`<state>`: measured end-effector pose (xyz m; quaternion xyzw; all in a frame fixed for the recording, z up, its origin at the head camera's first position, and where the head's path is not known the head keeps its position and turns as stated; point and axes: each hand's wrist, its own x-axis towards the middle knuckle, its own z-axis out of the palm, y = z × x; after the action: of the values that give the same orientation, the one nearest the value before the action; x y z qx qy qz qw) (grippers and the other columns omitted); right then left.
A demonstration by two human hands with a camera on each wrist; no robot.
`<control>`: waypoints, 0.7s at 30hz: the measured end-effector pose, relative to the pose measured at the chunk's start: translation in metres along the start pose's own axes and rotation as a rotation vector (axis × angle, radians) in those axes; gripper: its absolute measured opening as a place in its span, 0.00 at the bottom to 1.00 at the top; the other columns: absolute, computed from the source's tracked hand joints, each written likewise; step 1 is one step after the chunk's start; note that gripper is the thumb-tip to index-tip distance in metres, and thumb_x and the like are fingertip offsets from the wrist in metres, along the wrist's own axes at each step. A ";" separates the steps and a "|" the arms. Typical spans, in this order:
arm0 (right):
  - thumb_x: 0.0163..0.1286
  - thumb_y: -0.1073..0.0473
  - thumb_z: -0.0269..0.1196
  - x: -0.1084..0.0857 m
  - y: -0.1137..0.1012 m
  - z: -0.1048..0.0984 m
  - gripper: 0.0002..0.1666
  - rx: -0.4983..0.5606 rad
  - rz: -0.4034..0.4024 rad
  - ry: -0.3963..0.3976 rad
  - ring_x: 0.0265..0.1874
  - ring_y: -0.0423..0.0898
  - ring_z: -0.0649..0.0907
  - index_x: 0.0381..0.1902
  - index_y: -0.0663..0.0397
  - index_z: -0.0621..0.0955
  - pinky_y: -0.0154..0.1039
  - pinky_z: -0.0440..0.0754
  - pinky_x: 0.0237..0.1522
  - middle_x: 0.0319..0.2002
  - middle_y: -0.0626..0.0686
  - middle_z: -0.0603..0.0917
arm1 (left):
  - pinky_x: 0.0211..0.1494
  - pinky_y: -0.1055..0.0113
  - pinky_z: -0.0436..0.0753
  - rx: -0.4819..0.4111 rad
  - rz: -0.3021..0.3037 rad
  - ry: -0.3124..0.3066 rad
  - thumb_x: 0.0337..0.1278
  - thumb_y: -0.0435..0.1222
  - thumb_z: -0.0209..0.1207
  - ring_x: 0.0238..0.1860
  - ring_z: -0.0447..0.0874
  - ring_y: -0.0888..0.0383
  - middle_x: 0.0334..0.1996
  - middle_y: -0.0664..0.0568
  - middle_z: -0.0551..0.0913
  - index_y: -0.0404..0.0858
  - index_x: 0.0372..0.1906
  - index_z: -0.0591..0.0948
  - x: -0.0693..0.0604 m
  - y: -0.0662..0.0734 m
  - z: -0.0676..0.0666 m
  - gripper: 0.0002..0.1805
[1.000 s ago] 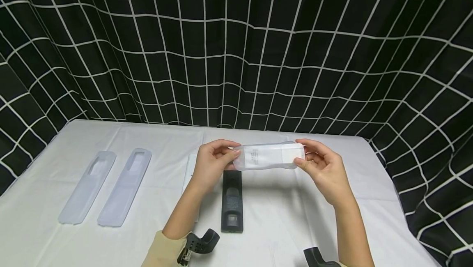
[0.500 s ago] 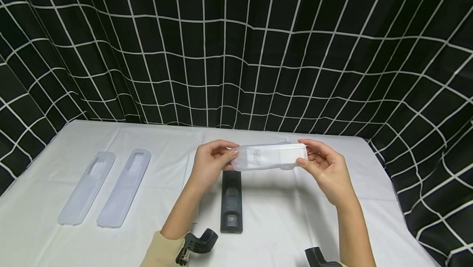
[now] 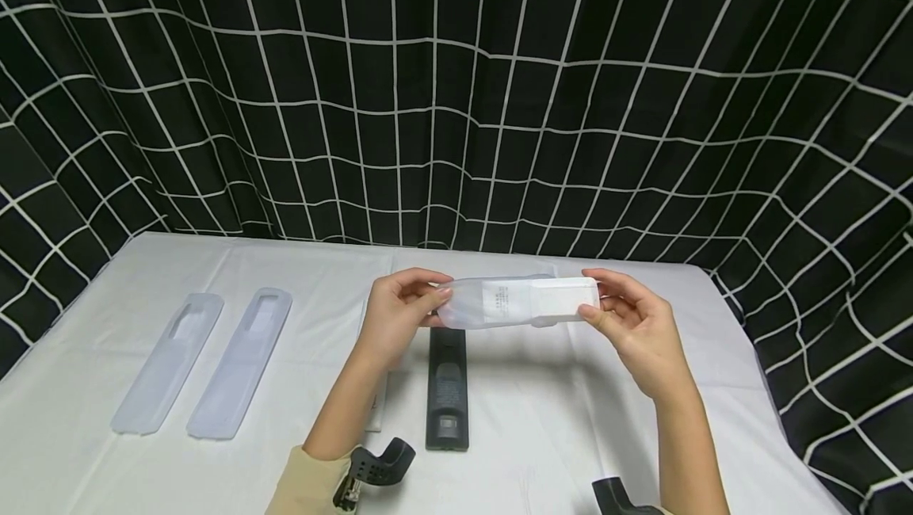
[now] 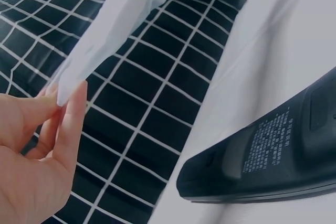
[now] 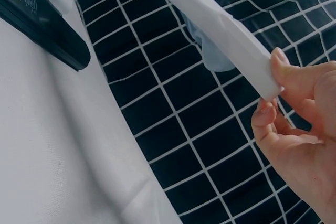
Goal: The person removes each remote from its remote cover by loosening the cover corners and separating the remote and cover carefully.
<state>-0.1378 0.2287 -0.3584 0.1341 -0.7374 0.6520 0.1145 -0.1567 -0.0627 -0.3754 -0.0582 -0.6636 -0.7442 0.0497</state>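
Note:
A white remote control (image 3: 567, 299) is held level above the table, partly inside a translucent silicone remote cover (image 3: 462, 305). My left hand (image 3: 395, 317) pinches the cover's left end between thumb and fingers. With thumb and fingertips, my right hand (image 3: 637, 333) grips the bare right end of the remote, which sticks out past the cover. Printed text shows through the cover. In the left wrist view, the cover's tip (image 4: 79, 77) lies between the left thumb and fingers. The right wrist view shows the cover's loose open edge (image 5: 215, 59) hanging below the remote.
A black remote control (image 3: 447, 400) lies back up on the white cloth below the hands. Two more translucent covers (image 3: 167, 364) lie side by side at the left. A white item (image 3: 376, 412) is mostly hidden under the left forearm. A black grid curtain (image 3: 456, 103) stands behind.
My right hand has shifted slightly right with the remote, and my left hand slightly left with the cover. More of the white remote shows outside the cover.

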 end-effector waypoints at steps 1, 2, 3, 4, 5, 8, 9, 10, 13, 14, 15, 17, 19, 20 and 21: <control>0.66 0.80 0.68 0.000 0.000 0.000 0.25 -0.001 0.002 0.000 0.38 0.38 0.84 0.57 0.57 0.85 0.27 0.87 0.44 0.42 0.47 0.85 | 0.30 0.75 0.87 0.000 -0.002 -0.001 0.63 0.19 0.65 0.27 0.82 0.65 0.28 0.51 0.83 0.21 0.47 0.86 0.000 0.000 -0.001 0.09; 0.66 0.80 0.68 0.000 0.000 -0.001 0.25 -0.002 0.004 0.000 0.38 0.38 0.84 0.57 0.57 0.85 0.27 0.87 0.44 0.42 0.47 0.85 | 0.30 0.74 0.87 0.001 -0.005 -0.003 0.63 0.19 0.65 0.27 0.82 0.64 0.28 0.51 0.83 0.21 0.48 0.86 0.000 0.000 -0.001 0.10; 0.66 0.79 0.68 0.000 0.000 -0.001 0.25 -0.004 0.005 0.001 0.38 0.38 0.84 0.58 0.58 0.85 0.27 0.87 0.44 0.42 0.46 0.85 | 0.30 0.74 0.87 0.001 -0.006 -0.005 0.63 0.19 0.65 0.27 0.82 0.64 0.28 0.51 0.83 0.21 0.48 0.86 0.000 0.001 -0.001 0.10; 0.66 0.79 0.68 0.000 0.000 -0.001 0.24 -0.003 0.007 0.002 0.38 0.38 0.84 0.58 0.59 0.84 0.27 0.87 0.44 0.42 0.46 0.85 | 0.30 0.74 0.87 0.002 -0.008 -0.007 0.63 0.20 0.65 0.27 0.82 0.64 0.28 0.51 0.83 0.21 0.48 0.86 0.000 0.001 -0.002 0.10; 0.66 0.79 0.68 0.000 0.000 -0.002 0.24 -0.004 0.008 0.003 0.38 0.38 0.84 0.58 0.59 0.84 0.27 0.87 0.44 0.42 0.46 0.85 | 0.30 0.74 0.87 0.005 -0.007 -0.008 0.63 0.20 0.66 0.27 0.82 0.64 0.28 0.51 0.83 0.21 0.48 0.86 0.001 0.000 -0.002 0.10; 0.66 0.79 0.68 0.000 0.000 -0.003 0.25 -0.006 0.014 0.006 0.38 0.38 0.84 0.57 0.55 0.85 0.26 0.87 0.43 0.43 0.46 0.85 | 0.30 0.74 0.87 0.007 -0.006 -0.008 0.63 0.20 0.65 0.27 0.81 0.64 0.28 0.51 0.83 0.21 0.48 0.86 0.001 0.000 -0.003 0.10; 0.66 0.79 0.69 0.000 0.000 -0.003 0.25 -0.008 0.015 0.008 0.38 0.37 0.84 0.57 0.53 0.86 0.26 0.87 0.43 0.43 0.46 0.85 | 0.30 0.74 0.87 0.007 -0.004 -0.008 0.63 0.20 0.65 0.27 0.81 0.64 0.28 0.51 0.83 0.21 0.48 0.86 0.001 0.000 -0.004 0.10; 0.66 0.79 0.69 0.000 0.000 -0.003 0.25 -0.008 0.017 0.009 0.38 0.37 0.84 0.56 0.52 0.86 0.26 0.87 0.43 0.43 0.46 0.85 | 0.30 0.75 0.87 0.009 -0.003 -0.007 0.63 0.20 0.65 0.27 0.81 0.64 0.28 0.51 0.83 0.22 0.48 0.86 0.001 0.000 -0.004 0.10; 0.66 0.79 0.68 0.000 0.001 -0.004 0.25 -0.008 0.014 0.015 0.38 0.37 0.84 0.57 0.53 0.86 0.26 0.87 0.43 0.42 0.46 0.85 | 0.30 0.75 0.87 0.010 -0.005 -0.010 0.63 0.20 0.65 0.28 0.81 0.63 0.28 0.52 0.82 0.22 0.48 0.86 0.001 -0.001 -0.005 0.10; 0.66 0.79 0.68 0.000 0.001 -0.005 0.25 -0.007 0.012 0.016 0.38 0.37 0.84 0.57 0.54 0.86 0.26 0.87 0.43 0.42 0.46 0.85 | 0.30 0.75 0.87 0.012 -0.009 -0.013 0.63 0.20 0.65 0.28 0.81 0.63 0.28 0.52 0.82 0.22 0.48 0.86 0.001 -0.001 -0.005 0.10; 0.66 0.79 0.68 0.000 0.002 -0.005 0.25 -0.006 0.010 0.016 0.38 0.37 0.85 0.58 0.57 0.85 0.26 0.87 0.43 0.42 0.46 0.85 | 0.30 0.75 0.87 0.012 -0.015 -0.015 0.63 0.20 0.65 0.28 0.81 0.63 0.28 0.52 0.82 0.22 0.48 0.86 0.001 -0.001 -0.005 0.10; 0.66 0.79 0.68 0.000 0.003 -0.005 0.25 -0.012 0.004 0.015 0.39 0.37 0.84 0.59 0.60 0.84 0.25 0.86 0.43 0.42 0.45 0.86 | 0.30 0.74 0.87 0.012 -0.029 -0.022 0.63 0.20 0.65 0.28 0.81 0.63 0.28 0.52 0.82 0.23 0.49 0.85 0.000 -0.002 -0.004 0.10; 0.66 0.79 0.68 0.000 0.003 -0.005 0.25 -0.027 0.001 0.013 0.40 0.37 0.84 0.60 0.63 0.83 0.25 0.86 0.44 0.42 0.44 0.86 | 0.32 0.73 0.87 0.004 -0.044 -0.035 0.63 0.20 0.65 0.29 0.82 0.63 0.29 0.53 0.83 0.23 0.49 0.84 0.000 -0.002 -0.004 0.11; 0.66 0.79 0.68 0.000 0.004 -0.005 0.25 -0.038 0.001 0.012 0.40 0.37 0.85 0.60 0.64 0.83 0.25 0.86 0.44 0.42 0.44 0.86 | 0.32 0.72 0.88 0.001 -0.049 -0.045 0.64 0.20 0.65 0.29 0.82 0.64 0.30 0.52 0.83 0.22 0.50 0.84 0.000 -0.002 -0.004 0.11; 0.66 0.78 0.69 0.000 0.004 -0.005 0.25 -0.052 0.001 0.012 0.40 0.37 0.85 0.61 0.65 0.82 0.25 0.86 0.44 0.43 0.44 0.86 | 0.34 0.72 0.88 -0.001 -0.054 -0.059 0.64 0.20 0.64 0.29 0.83 0.64 0.31 0.52 0.84 0.22 0.50 0.83 0.000 -0.003 -0.004 0.11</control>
<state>-0.1391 0.2344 -0.3615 0.1267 -0.7534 0.6336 0.1218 -0.1571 -0.0661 -0.3785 -0.0624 -0.6657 -0.7435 0.0102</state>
